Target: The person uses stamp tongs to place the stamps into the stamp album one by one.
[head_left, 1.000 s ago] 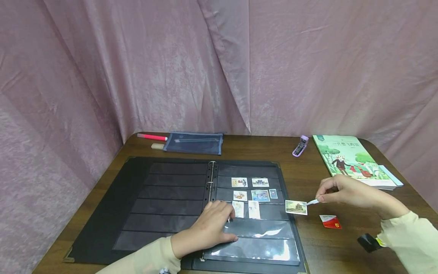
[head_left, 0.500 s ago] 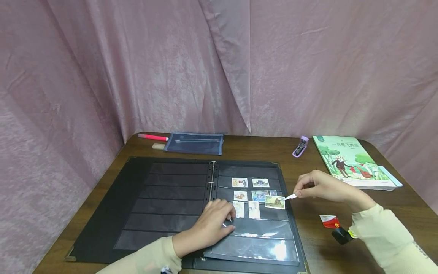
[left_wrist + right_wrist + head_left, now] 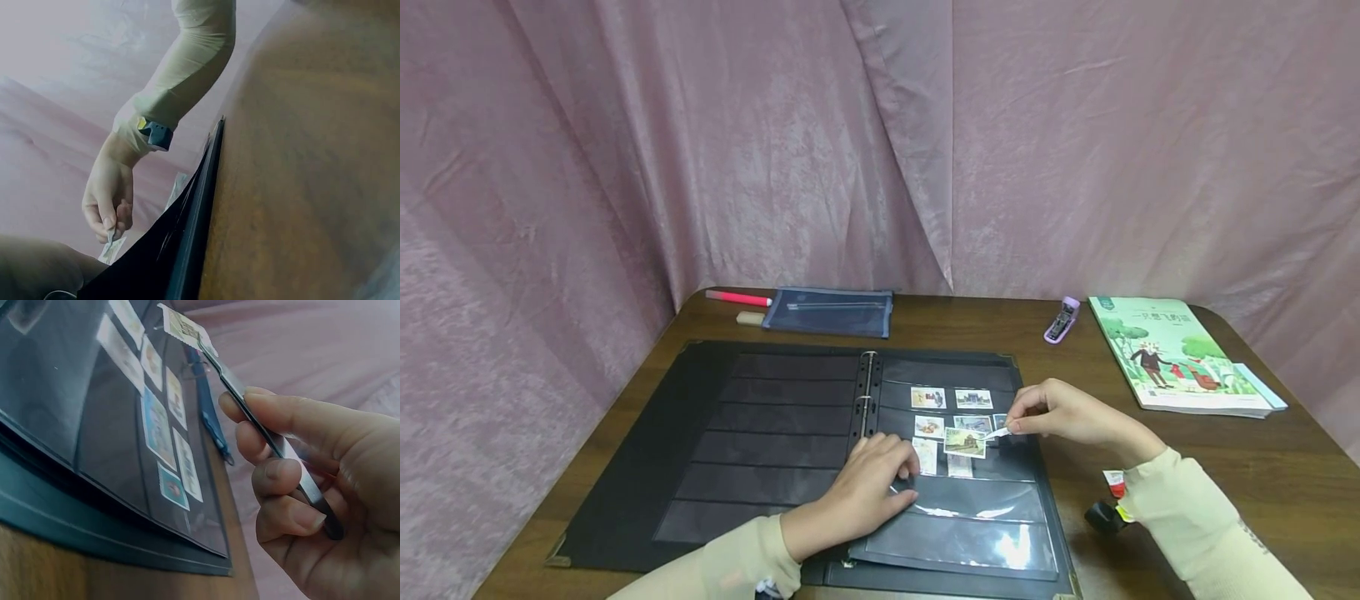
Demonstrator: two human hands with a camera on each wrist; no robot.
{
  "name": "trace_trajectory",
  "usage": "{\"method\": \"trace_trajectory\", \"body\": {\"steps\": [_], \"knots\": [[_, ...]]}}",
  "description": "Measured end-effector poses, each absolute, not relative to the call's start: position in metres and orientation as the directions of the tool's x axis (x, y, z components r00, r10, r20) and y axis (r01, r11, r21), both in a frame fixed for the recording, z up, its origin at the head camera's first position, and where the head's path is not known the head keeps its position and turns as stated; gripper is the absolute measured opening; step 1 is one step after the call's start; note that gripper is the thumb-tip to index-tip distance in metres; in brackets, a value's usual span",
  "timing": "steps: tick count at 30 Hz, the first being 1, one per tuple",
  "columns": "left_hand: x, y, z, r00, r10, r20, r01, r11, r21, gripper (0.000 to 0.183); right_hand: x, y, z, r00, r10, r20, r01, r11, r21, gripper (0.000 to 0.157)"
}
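My right hand (image 3: 1048,408) pinches a pair of tweezers (image 3: 275,444), whose tips hold a stamp (image 3: 965,443) with a building picture and pale perforated edges. That stamp overlaps several others on the right page (image 3: 1007,462) of an open black stamp album (image 3: 625,467). Several stamps, among them a blue one (image 3: 157,428), sit in the upper pocket rows. My left hand (image 3: 871,487) rests near the rings on the same page, fingers loosely bent. A thin pale glint shows between its thumb and fingers; what it is cannot be made out.
A red and white card (image 3: 1115,483) lies right of the album, partly covered by the right sleeve. Behind stand a blue mesh pouch (image 3: 827,312), a red marker (image 3: 739,298), a purple clip-like object (image 3: 1062,320) and a green picture book (image 3: 1180,358).
My right hand has carried the tweezers and stamp leftward from beside the album to over the right page. My left hand has stayed at the page with only slight finger movement.
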State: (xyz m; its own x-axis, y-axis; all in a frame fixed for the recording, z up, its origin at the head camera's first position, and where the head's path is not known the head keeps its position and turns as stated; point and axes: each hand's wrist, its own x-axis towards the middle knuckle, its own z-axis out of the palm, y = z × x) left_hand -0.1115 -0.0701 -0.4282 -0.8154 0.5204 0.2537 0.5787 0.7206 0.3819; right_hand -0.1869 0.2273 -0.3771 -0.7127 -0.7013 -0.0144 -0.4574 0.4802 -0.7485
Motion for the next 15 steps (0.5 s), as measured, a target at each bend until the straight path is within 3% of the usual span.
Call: {"method": "trace_trajectory", "body": {"steps": [15], "knots": [[-0.112, -0.069, -0.429, -0.812, 0.498, 0.304, 0.584, 0.691, 0.427, 0.025, -0.187, 0.204, -0.398, -0.717, -0.697, -0.001, -0.434, 0.447, -0.782, 0.014]]}}
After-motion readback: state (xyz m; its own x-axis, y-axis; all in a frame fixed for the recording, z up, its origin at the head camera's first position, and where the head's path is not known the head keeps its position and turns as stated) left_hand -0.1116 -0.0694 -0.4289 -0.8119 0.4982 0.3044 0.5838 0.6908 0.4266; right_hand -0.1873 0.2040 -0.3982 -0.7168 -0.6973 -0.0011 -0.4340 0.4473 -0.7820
